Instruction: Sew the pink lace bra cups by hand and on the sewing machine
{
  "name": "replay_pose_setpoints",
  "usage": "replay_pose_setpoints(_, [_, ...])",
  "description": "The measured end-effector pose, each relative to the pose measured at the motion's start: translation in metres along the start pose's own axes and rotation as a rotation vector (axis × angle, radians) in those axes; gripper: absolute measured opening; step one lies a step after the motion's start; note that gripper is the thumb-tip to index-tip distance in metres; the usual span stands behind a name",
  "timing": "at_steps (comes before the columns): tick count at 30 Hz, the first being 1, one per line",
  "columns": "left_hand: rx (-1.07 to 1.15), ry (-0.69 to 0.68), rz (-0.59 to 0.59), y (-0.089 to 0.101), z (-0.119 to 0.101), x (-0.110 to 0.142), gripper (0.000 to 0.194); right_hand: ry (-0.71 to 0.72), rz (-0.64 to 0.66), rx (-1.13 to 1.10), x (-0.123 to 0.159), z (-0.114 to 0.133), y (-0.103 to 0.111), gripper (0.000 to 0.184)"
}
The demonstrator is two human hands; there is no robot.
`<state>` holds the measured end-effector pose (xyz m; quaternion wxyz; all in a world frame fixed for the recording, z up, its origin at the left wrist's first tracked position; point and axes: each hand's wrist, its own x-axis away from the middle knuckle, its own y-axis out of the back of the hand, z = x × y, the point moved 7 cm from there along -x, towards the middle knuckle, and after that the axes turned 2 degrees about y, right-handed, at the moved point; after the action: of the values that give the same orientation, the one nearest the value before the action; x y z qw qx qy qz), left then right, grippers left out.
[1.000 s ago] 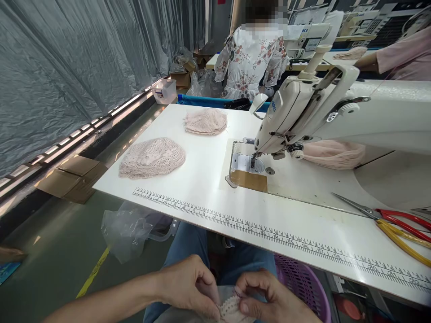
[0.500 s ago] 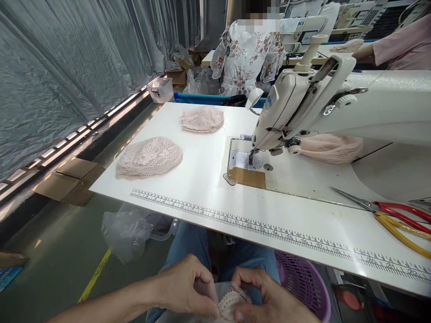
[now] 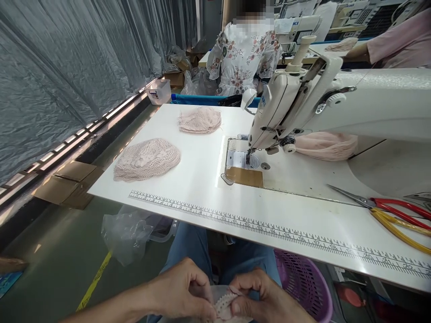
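Observation:
Low at the bottom edge, over my lap, my left hand (image 3: 183,291) and my right hand (image 3: 257,298) pinch a small pale pink lace piece (image 3: 222,304) between thumbs and fingers. Both hands are closed on it, close together, below the front edge of the white sewing table (image 3: 202,179). Two stacks of the same pink lace lie on the table: one stack (image 3: 146,158) at the left, another stack (image 3: 200,120) farther back. The white sewing machine (image 3: 303,103) stands at the right, its needle (image 3: 248,157) over the plate.
Red and yellow scissors (image 3: 393,213) lie at the table's right. A printed ruler (image 3: 269,229) runs along the front edge. A purple basket (image 3: 303,287) sits under the table, a plastic bag (image 3: 126,233) on the floor. A person in a floral top (image 3: 244,56) sits ahead.
My hands have stayed on the lace piece, working it slightly between the fingers. The view has drifted a little to the right and down.

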<state>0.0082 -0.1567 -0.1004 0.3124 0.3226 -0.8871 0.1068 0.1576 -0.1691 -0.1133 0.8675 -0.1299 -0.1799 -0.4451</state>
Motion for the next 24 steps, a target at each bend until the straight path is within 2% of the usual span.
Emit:
replay_pose_setpoints(4, [-0.002,0.001,-0.001,0.0,0.003,0.001,0.023,-0.024,-0.137,-0.07,0.009,-0.011,0.005,0.034])
replay_pose_setpoints(7, [-0.004,0.01,-0.008,0.001,0.004,0.001,0.023,-0.016,-0.186,-0.097,0.01,-0.02,0.008,0.033])
replay_pose_setpoints(9, [0.007,0.022,-0.01,0.001,0.005,0.001,0.025,-0.007,-0.141,-0.138,0.006,-0.024,0.007,0.034])
replay_pose_setpoints(13, [0.036,0.017,0.004,0.001,0.004,0.0,0.028,-0.01,0.041,-0.239,-0.001,-0.027,-0.003,0.038])
replay_pose_setpoints(15, [0.036,-0.002,0.003,0.001,0.003,-0.001,0.028,-0.002,0.033,-0.244,-0.002,-0.028,-0.003,0.036])
replay_pose_setpoints(20, [0.021,-0.012,0.006,0.002,0.005,0.001,0.027,-0.008,-0.084,-0.23,-0.002,-0.03,0.002,0.036])
replay_pose_setpoints(24, [-0.007,0.012,-0.002,0.003,0.007,0.004,0.023,0.015,0.01,-0.182,-0.006,-0.016,-0.005,0.034])
